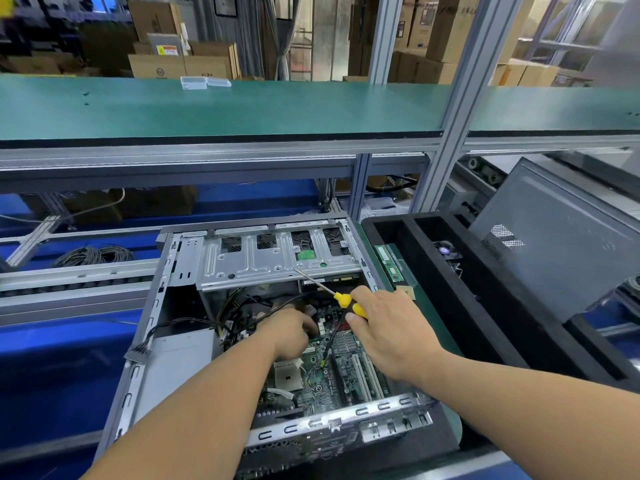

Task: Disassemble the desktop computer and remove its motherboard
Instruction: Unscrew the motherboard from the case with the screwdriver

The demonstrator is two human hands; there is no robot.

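Two bare forearms reach from the lower edge into an open computer case [145, 341] lying on its side on the bench [52, 358]. Inside, the green motherboard [322, 379] sits flat on the case floor, with white expansion slots toward its right side. Over the board's far end, the left hand [291, 332] curls its fingers downward among black cables [194, 322]; what it holds, if anything, cannot be told. Just beside it, the right hand [391, 330] grips a yellow-and-black screwdriver [341, 299], its metal shaft pointing up and away toward the silver drive cage [277, 261] spanning the far end of the case. A grey power supply [180, 362] fills the left side. Right of the case stands a black foam tray [491, 306] with long compartments, memory sticks [389, 263] lying between the two. A grey side panel [561, 237] leans behind the tray. Above, a green shelf [277, 109] carries clear plastic boxes [204, 82].
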